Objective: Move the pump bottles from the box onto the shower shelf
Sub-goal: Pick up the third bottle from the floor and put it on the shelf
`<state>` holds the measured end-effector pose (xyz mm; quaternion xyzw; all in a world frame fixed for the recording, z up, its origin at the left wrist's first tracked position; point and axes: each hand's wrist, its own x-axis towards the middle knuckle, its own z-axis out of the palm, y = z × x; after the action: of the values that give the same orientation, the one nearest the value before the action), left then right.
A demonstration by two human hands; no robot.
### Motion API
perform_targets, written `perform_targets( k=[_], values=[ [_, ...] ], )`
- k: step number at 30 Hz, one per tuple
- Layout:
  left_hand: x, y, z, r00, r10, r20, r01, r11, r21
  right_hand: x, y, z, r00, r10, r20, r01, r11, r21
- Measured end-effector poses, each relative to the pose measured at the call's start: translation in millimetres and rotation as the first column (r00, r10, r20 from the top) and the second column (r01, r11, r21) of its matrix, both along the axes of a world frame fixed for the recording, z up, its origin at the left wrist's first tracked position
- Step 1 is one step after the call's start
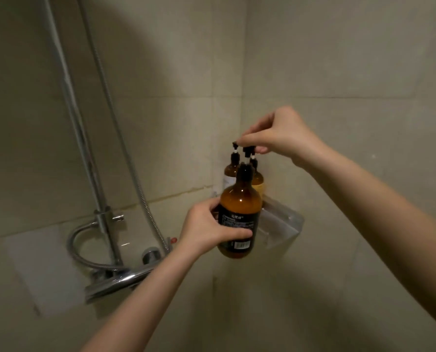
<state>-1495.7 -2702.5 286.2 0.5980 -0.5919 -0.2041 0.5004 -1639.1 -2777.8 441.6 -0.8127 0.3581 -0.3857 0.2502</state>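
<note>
A large amber pump bottle (239, 207) with a black label hangs in the air in front of the clear corner shelf (283, 219). My left hand (206, 227) grips its lower body from the left. My right hand (277, 134) pinches the black pump head of this bottle from above. Behind it, two smaller amber pump bottles stand on the shelf in the corner: one with a white label (230, 171) at the left and one with a yellow label (258, 181) at the right. The box is out of view.
The shower riser pipe (84, 138) and its metal hose (125, 148) run down the left wall to the chrome mixer valve (117, 283). Beige tiled walls meet in the corner behind the shelf. The right half of the shelf is bare.
</note>
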Motion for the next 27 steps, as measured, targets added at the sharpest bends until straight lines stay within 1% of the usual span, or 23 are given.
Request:
perform_targets(
  k=[4, 9, 13, 19, 27],
  values=[
    [-14, -57, 11, 0.995, -0.088, 0.042, 0.088, 0.996, 0.011, -26, -38, 16, 0.995, -0.063, -0.071, 0.063, 0.998, -0.008],
    [-23, -118, 20, 0.981, -0.086, 0.173, 0.088, 0.996, -0.004, -44, -74, 27, 0.979, -0.113, -0.171, 0.104, 0.993, -0.059],
    [-20, -155, 19, 0.975, -0.143, 0.169, 0.14, 0.99, 0.031, -41, -99, 26, 0.954, -0.182, -0.238, 0.166, 0.982, -0.087],
    [-9, -197, -9, 0.96, -0.211, 0.183, 0.196, 0.976, 0.095, -24, -126, -1, 0.899, -0.326, -0.293, 0.293, 0.944, -0.152],
    [-5, -211, -30, 0.913, -0.38, 0.152, 0.353, 0.919, 0.174, -15, -129, -21, 0.839, -0.446, -0.312, 0.445, 0.892, -0.08]
  ],
)
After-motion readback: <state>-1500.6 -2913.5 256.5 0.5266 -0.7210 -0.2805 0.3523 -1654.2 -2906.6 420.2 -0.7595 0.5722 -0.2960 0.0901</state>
